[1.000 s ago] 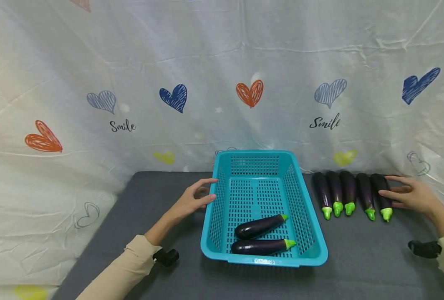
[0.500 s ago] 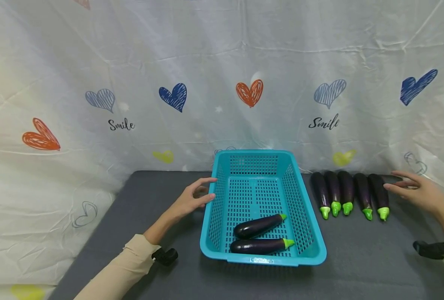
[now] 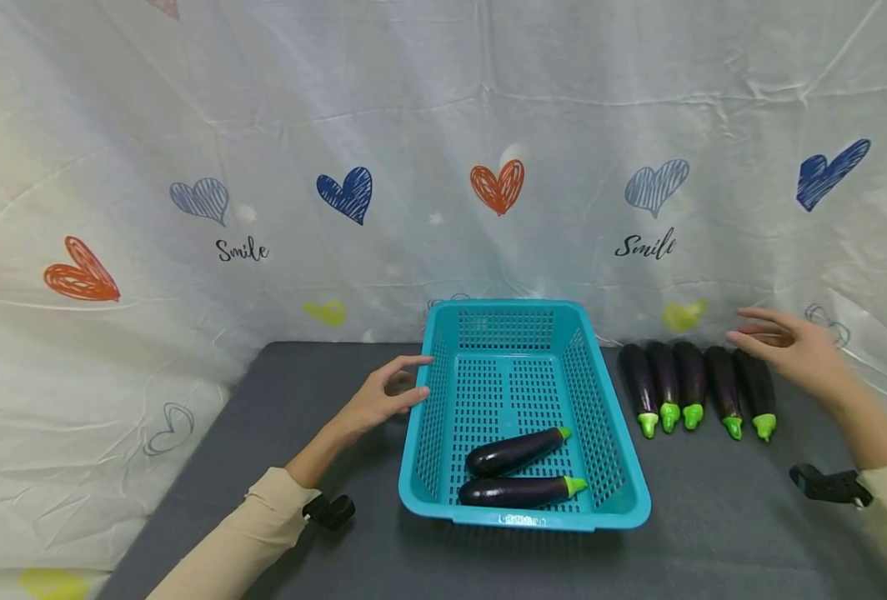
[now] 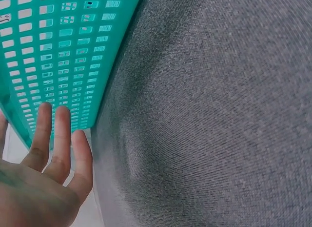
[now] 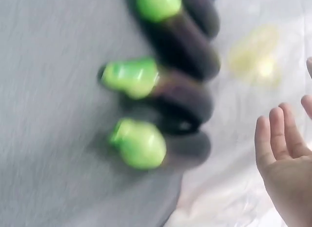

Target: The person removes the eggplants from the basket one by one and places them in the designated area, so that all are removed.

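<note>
Right hand (image 3: 796, 350), unclenched and holding nothing, hovers near five eggplants (image 3: 691, 375) right of the basket (image 3: 610, 408); relaxed left hand (image 3: 374, 402) touches its rim. A sideways brush could roll them.

In the head view, a black handwritten-style word, "Smile" (image 3: 242, 250), is standing on the pale curtain (image 3: 413, 100) left of the frame's middle. A second "Smile" (image 3: 644, 243) is appearing on the same curtain, right of the middle. At the lower middle of the frame, small pale lettering (image 3: 522, 520) is running along the basket's (image 3: 413, 433) lower rim, looking too blurred to read.
</note>
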`<state>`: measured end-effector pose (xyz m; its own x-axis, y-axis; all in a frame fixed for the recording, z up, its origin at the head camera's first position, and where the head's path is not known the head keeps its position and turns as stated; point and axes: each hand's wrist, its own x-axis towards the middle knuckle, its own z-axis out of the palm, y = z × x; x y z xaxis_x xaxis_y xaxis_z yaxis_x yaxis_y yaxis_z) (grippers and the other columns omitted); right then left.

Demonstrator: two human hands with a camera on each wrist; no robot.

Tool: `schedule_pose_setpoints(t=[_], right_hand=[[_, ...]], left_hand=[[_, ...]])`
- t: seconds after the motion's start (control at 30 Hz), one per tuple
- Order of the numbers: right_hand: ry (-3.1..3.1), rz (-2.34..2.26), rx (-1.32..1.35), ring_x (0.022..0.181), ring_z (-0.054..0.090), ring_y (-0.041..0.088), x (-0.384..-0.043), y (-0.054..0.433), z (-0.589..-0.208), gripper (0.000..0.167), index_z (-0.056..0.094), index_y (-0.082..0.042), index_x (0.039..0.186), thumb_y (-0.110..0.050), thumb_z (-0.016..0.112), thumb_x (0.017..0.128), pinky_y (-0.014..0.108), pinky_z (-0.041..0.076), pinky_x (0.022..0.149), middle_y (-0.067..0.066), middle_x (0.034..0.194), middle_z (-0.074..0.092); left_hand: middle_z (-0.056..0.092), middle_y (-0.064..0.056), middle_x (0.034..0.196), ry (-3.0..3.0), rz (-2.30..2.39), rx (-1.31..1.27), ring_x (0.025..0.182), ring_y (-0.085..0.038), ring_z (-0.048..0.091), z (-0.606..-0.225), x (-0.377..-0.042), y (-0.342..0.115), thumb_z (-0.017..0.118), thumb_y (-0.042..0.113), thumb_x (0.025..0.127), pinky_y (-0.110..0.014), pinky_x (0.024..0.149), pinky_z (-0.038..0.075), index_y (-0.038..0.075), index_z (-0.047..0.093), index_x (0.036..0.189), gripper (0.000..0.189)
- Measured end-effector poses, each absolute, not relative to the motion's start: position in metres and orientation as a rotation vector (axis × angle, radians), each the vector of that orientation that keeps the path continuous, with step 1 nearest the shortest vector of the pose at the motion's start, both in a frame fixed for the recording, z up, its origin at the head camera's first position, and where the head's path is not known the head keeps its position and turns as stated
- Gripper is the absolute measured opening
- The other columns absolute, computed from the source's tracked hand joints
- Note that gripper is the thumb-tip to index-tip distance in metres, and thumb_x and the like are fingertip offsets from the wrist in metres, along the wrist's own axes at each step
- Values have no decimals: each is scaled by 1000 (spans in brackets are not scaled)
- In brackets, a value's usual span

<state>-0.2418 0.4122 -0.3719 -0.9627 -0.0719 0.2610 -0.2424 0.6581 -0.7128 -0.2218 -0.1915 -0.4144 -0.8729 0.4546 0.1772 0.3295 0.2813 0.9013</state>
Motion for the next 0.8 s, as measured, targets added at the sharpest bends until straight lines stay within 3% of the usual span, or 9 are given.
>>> schedule_pose_setpoints(t=[0.17,0.33,0.4,0.63,0.8], right_hand=[[-2638,1204,284,91,56,-15,-245,386,-365,53,52,1,145,-25,68,101,11,48,68,-6,117,60],[-2594,1274,339,89,63,-7,-243,364,-357,50,54,3,141,-22,69,101,15,52,69,-17,109,61],[-2587,1282,348,90,63,-7,-242,354,-353,50,54,2,141,-23,69,100,14,52,70,-16,109,61],[-2599,1357,412,98,64,-1,-235,323,-345,48,54,-3,143,-24,67,102,16,52,77,21,128,60],[-2614,1368,506,105,59,-3,-228,309,-342,47,53,-7,145,-21,66,103,14,49,80,23,134,56]], left_hand=[[53,-17,141,2418,1652,721,120,-31,59,-413,-221,-192,65,20,102,-50,84,56,19,48,151,52],[54,-16,140,2406,1659,718,120,-32,59,-411,-221,-192,66,22,101,-52,85,55,20,49,151,53],[54,-17,140,2401,1666,729,120,-33,60,-411,-221,-192,67,22,101,-53,85,55,18,49,151,53],[54,-17,139,2389,1682,754,119,-32,60,-412,-221,-192,66,17,102,-52,84,55,16,48,152,53],[53,-18,140,2390,1682,757,121,-34,59,-413,-223,-193,65,16,102,-50,85,56,14,48,152,53]])
